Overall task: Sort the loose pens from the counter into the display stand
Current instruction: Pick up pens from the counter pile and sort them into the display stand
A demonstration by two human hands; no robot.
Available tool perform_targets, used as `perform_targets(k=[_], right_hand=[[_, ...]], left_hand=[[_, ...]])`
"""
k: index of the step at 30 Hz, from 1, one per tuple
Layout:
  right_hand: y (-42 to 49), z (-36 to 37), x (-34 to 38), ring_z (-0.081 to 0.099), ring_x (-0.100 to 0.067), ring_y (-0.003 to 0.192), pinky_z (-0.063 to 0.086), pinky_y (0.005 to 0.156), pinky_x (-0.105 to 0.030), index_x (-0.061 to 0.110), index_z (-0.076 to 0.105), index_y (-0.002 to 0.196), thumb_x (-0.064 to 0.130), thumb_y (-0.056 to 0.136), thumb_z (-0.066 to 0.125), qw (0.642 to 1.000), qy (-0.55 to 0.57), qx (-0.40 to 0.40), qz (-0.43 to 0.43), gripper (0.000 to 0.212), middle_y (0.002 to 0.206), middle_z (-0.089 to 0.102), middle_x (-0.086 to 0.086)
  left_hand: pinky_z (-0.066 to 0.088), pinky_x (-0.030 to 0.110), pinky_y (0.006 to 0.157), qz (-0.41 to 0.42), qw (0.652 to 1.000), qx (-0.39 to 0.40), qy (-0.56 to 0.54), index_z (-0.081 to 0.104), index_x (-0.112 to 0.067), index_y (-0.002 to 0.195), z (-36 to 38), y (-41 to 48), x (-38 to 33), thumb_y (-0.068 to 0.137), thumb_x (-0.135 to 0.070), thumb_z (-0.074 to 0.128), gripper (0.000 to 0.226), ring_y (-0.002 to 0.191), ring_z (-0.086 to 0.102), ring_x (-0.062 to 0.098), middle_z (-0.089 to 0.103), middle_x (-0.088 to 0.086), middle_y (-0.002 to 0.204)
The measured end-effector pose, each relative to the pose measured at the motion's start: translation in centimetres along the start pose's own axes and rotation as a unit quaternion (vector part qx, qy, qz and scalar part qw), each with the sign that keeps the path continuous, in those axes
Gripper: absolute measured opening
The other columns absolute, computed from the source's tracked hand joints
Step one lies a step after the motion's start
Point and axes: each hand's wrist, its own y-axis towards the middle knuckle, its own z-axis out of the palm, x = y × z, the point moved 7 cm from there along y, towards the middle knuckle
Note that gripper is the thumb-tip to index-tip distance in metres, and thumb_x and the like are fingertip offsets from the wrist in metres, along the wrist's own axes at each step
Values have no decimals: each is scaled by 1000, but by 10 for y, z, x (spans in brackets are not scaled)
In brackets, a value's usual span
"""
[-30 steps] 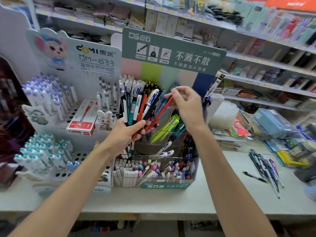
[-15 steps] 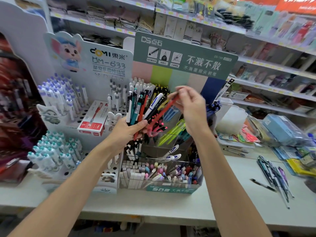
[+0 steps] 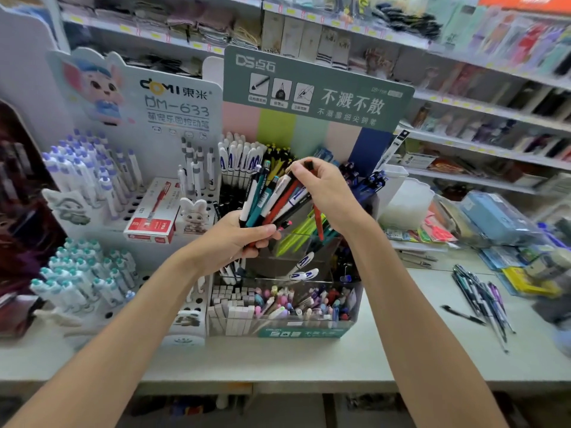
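Head view: a shop table seen from above, with two bare arms reaching forward to a pen display.
Display stand: a tiered clear display stand with a green header sign stands at the middle of the table toward its back edge. Its compartments already hold many pens and markers.
Left hand: the left hand is closed around a fanned bundle of pens, white, teal, red and black, with the tips pointing up. It is held above the stand's upper tiers.
Right hand: the right hand pinches the top of a single red pen. The pen hangs roughly upright just beside the bundle, over the stand's middle compartments.
Step in hand: this looks like one pen picked out of the bundle and about to go into a slot. Which slot cannot be told.
Left on the table: a cluster of loose pens lies near the right edge, with one black pen just beside it.
Progress: probably around the middle. The stand is well filled, but the bundle and the table pens are not yet sorted.
Surroundings: a white stand of capped pens and a red box sit toward the table's left edge. Blurred shelves rise behind.
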Motion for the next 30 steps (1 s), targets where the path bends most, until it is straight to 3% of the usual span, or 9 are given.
perform_targets(k=[4,7,11,14,18,21,24,27,30], right_hand=[[-4,-10,6,56,-8,74,46,75,-27,16,69,102,25,99,57,999,9,-21,-44,16,83,64,3],[-11,-11,4,39,-7,55,33,56,-22,17,72,98,29,93,66,998,-10,54,-22,13,64,49,8],[-13,-16,-3,51,-4,62,41,64,-15,11,74,87,26,92,67,998,-6,53,-19,17,65,62,12],[-15,-23,-4,52,-9,63,43,66,-29,9,76,83,34,93,66,998,-35,24,-43,29,67,67,0],[-19,-34,-13,34,-9,53,28,52,-22,-6,64,87,34,93,67,998,-51,34,-32,41,62,44,-2],[-19,-63,-28,48,-15,57,38,56,-25,6,51,93,21,102,51,988,131,-85,11,18,69,63,-1],[-24,-113,-51,61,-19,63,51,62,-28,15,39,95,13,106,35,903,345,-253,41,11,74,66,-8],[-30,-142,-77,69,-26,74,59,77,-40,17,36,96,9,106,29,871,384,-305,33,15,79,61,-12],[-31,-151,-108,67,-25,72,58,70,-33,15,37,95,8,105,27,887,304,-345,47,16,77,57,-11]], left_hand=[[38,16,54,0,1000,3,-15,56,-4,124,6,5,-2,90,-22,61,39,67,48,9,67,4,87],[39,14,49,16,999,4,-32,55,-7,126,9,7,1,87,-27,61,44,65,46,9,65,4,85],[41,15,51,13,1000,3,-21,53,-3,128,15,9,6,87,-32,59,50,64,46,9,63,3,83],[43,16,54,10,1000,2,-5,55,-3,120,21,13,7,85,-33,59,45,64,48,9,62,3,83],[44,18,57,10,1000,15,24,57,-8,107,32,19,8,85,-36,60,35,65,49,10,60,1,82],[43,18,56,-1,999,5,35,59,-4,106,39,29,13,88,-34,60,35,66,47,11,56,0,77],[34,16,49,-5,1000,-18,24,60,4,114,45,40,23,99,-21,55,30,59,40,8,47,-1,72],[30,15,45,-13,998,-60,-15,62,1,115,48,49,33,100,-19,55,26,53,39,6,50,0,71],[31,15,45,-15,996,-82,-28,63,-1,112,54,56,38,100,-18,55,23,54,40,7,55,2,73]])
